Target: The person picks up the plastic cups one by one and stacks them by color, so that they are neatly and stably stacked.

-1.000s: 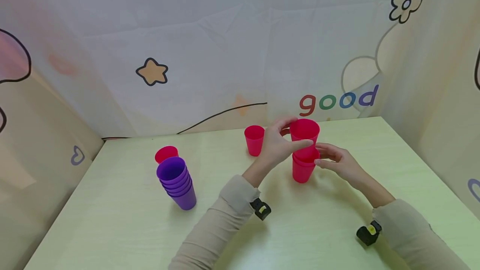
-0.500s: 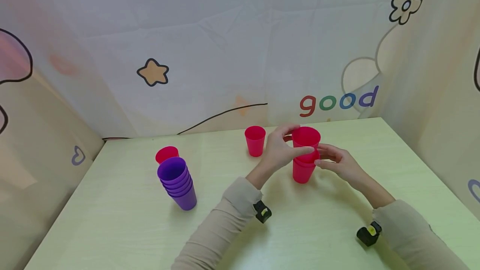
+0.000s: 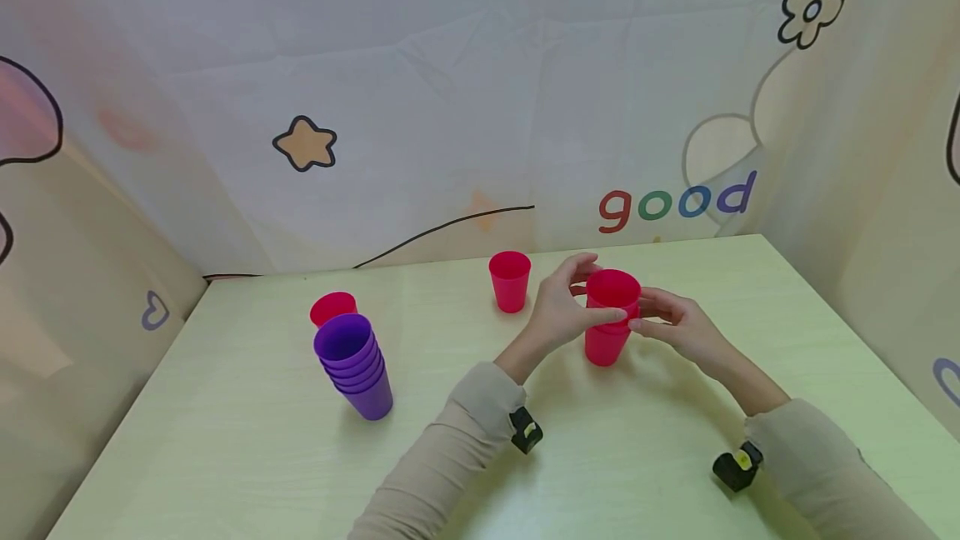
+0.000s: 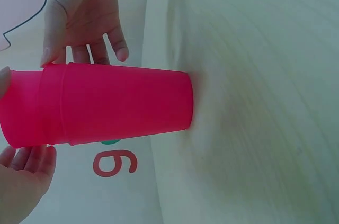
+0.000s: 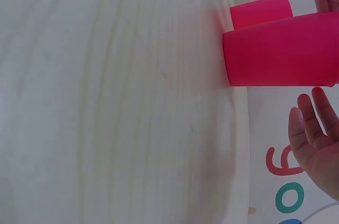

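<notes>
Toward the right of the table, my left hand [image 3: 558, 302] grips the upper red plastic cup [image 3: 613, 283] near its rim, thumb in front and fingers behind. That cup sits nested in the red cups below [image 3: 606, 348], which stand upright on the table. From the right, my right hand [image 3: 678, 327] holds the lower cups near their rim between thumb and fingers. In the left wrist view the nested red cups [image 4: 127, 102] show closely spaced rims, with the right hand [image 4: 87, 15] beside them.
A single red cup [image 3: 510, 283] stands behind the left hand. At the left, a stack of purple cups [image 3: 367, 382] leans slightly, with another red cup [image 3: 333, 305] partly hidden behind it. A printed cloth [image 3: 420, 123] hangs along the table's back edge.
My left hand has moved down with the upper red cup, which now sits much deeper in the lower ones. The right hand has stayed at the lower cups' rim.
</notes>
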`<state>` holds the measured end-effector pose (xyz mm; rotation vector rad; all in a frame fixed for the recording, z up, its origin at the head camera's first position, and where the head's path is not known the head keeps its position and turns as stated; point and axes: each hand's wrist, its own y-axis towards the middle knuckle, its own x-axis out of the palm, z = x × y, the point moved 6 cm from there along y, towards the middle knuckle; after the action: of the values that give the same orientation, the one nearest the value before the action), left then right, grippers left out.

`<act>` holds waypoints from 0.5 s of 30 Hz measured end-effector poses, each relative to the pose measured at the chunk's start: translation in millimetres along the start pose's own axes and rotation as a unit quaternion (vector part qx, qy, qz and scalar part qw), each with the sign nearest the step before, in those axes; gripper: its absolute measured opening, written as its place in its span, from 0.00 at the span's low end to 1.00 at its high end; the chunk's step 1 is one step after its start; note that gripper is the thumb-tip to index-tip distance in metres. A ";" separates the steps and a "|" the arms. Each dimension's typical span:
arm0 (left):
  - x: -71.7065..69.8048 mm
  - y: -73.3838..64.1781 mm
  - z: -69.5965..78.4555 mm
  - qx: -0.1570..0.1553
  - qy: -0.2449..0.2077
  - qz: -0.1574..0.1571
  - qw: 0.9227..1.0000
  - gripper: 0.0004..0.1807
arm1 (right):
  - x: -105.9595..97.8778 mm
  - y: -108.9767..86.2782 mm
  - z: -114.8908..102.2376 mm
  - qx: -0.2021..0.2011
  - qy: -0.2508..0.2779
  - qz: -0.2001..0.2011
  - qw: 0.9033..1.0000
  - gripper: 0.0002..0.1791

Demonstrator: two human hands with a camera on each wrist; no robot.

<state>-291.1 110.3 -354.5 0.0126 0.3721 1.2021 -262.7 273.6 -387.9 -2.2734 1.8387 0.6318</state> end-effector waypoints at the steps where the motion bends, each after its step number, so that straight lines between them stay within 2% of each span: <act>1: 0.6 0.0 -1.1 -0.001 0.002 -0.001 1.000 0.42 | -0.2 0.3 -0.1 -0.003 -0.001 0.000 1.000 0.29; 6: 2.9 -0.1 -6.1 -0.007 0.005 -0.008 1.000 0.42 | -0.8 0.9 -1.1 -0.014 -0.009 0.002 1.000 0.28; 15: 5.8 -1.0 -10.0 -0.008 0.006 -0.017 1.000 0.41 | -0.5 0.0 -3.4 -0.012 -0.008 0.000 1.000 0.29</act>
<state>-291.3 113.4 -365.7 -0.0144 0.3710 1.1711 -262.0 272.9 -384.6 -2.2777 1.8331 0.6727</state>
